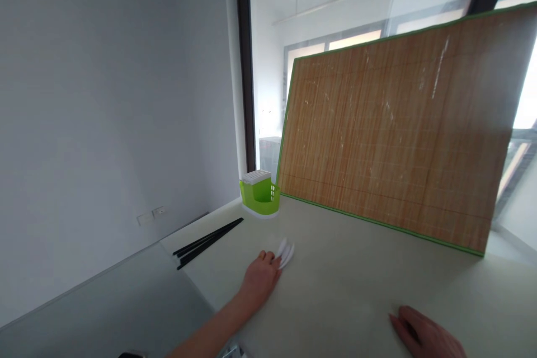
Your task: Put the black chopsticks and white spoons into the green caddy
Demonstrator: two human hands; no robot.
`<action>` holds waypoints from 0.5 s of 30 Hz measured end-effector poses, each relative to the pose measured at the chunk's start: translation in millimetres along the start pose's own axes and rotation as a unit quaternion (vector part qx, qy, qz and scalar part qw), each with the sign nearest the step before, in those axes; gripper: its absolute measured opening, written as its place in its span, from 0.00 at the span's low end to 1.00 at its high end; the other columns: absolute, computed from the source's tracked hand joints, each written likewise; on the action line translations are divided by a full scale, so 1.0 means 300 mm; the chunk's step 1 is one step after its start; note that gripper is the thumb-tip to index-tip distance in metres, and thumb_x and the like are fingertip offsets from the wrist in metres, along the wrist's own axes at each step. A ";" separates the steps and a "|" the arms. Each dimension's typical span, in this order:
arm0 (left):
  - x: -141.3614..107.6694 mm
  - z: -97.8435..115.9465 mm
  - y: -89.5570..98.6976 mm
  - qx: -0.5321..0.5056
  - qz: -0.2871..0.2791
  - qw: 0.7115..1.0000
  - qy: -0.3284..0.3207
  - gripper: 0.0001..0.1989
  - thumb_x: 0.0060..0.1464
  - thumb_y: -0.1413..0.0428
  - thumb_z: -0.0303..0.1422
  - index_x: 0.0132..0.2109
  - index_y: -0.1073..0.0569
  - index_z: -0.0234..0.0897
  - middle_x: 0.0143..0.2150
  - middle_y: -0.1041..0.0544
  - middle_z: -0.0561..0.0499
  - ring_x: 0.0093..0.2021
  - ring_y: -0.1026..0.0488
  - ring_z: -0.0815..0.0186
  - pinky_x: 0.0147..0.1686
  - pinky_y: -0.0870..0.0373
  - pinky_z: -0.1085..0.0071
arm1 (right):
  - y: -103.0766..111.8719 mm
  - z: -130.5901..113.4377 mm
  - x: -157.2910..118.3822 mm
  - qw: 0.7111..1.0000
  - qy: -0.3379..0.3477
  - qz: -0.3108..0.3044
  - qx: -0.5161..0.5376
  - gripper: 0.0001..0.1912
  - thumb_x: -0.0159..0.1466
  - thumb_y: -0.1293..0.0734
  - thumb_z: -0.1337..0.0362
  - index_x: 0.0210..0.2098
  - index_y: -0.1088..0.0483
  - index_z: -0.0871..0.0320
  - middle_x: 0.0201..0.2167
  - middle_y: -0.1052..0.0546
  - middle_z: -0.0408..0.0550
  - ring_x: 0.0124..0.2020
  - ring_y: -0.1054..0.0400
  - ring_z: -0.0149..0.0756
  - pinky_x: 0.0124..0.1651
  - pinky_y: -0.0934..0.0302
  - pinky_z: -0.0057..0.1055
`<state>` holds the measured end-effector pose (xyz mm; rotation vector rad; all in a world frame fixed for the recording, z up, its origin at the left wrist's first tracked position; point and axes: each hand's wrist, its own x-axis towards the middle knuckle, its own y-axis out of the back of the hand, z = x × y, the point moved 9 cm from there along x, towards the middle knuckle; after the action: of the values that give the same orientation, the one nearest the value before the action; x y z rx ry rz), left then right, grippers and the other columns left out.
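"Since the white pieces [286, 254] are pinched by the left hand [260, 278] at the worktop [335, 274], how are they best gripped?"

"Lightly, by one end, so none is bent; the right hand [432, 334] is held half open, nothing seen in it."

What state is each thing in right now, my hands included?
Left hand: fingers at the white pieces, grip unclear.
Right hand: loosely curled, nothing visibly held.
White pieces: lying together, partly covered.
Green holder: upright, slotted white top on.
Black sticks: loosely bunched, lying flat.
Brown mat: spread out, propped up, slanted.
Table: in use, bearing these items.
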<state>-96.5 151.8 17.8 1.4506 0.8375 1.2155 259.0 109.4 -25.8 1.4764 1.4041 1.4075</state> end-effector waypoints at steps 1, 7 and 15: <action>-0.016 0.082 -0.010 -0.010 -0.006 1.000 -0.012 0.14 0.56 0.52 0.31 0.50 0.31 0.39 0.44 0.31 0.46 0.45 0.37 0.60 0.45 0.38 0.65 | 0.003 -0.004 0.000 1.000 -0.001 0.000 0.003 0.19 0.63 0.47 0.47 0.26 0.36 0.50 0.25 0.27 0.40 0.29 0.30 0.35 0.29 0.42 0.27; -0.094 0.527 -0.074 -0.064 -0.010 0.997 -0.053 0.12 0.56 0.50 0.34 0.46 0.29 0.40 0.42 0.29 0.46 0.47 0.34 0.57 0.38 0.32 0.65 | 0.083 -0.006 -0.015 0.997 -0.046 0.042 0.046 0.17 0.64 0.48 0.49 0.31 0.36 0.51 0.28 0.29 0.40 0.28 0.32 0.32 0.28 0.42 0.26; -0.102 0.857 -0.199 -0.102 0.120 0.986 -0.057 0.08 0.47 0.47 0.26 0.35 0.24 0.32 0.33 0.27 0.36 0.41 0.31 0.49 0.26 0.32 0.62 | 0.155 -0.006 -0.014 0.983 -0.028 0.131 0.126 0.20 0.64 0.46 0.51 0.52 0.40 0.50 0.49 0.33 0.48 0.41 0.34 0.36 0.43 0.37 0.34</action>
<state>149.7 69.3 -39.6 1.4668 0.4552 1.3418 269.5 95.2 17.4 1.9074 1.4337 1.3678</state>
